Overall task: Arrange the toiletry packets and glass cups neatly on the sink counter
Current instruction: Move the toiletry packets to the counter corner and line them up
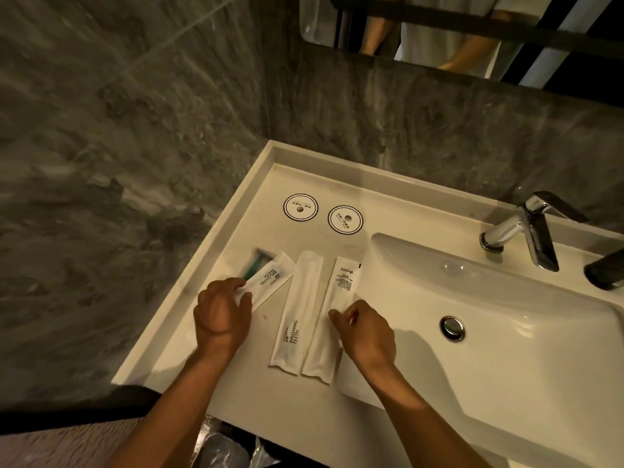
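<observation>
Three white toiletry packets lie on the white counter (236, 359) left of the basin. The left packet (270, 278), printed BRUSHING TEETH, lies slanted over a green-handled razor (255, 266); my left hand (221, 314) pinches its near end. The middle packet (297, 312), with the same print, lies straight and untouched. My right hand (363, 329) has its fingertips on the right packet (337, 298), which lies along the basin's edge. Two round paper coasters (300, 207) (345, 219) sit side by side behind the packets. I see no glass cups.
The basin (489, 332) with its drain fills the right side, with a chrome faucet (526, 231) behind it and a dark object (606, 270) at the right edge. Grey marble walls enclose the counter at left and back. A mirror (439, 28) hangs above.
</observation>
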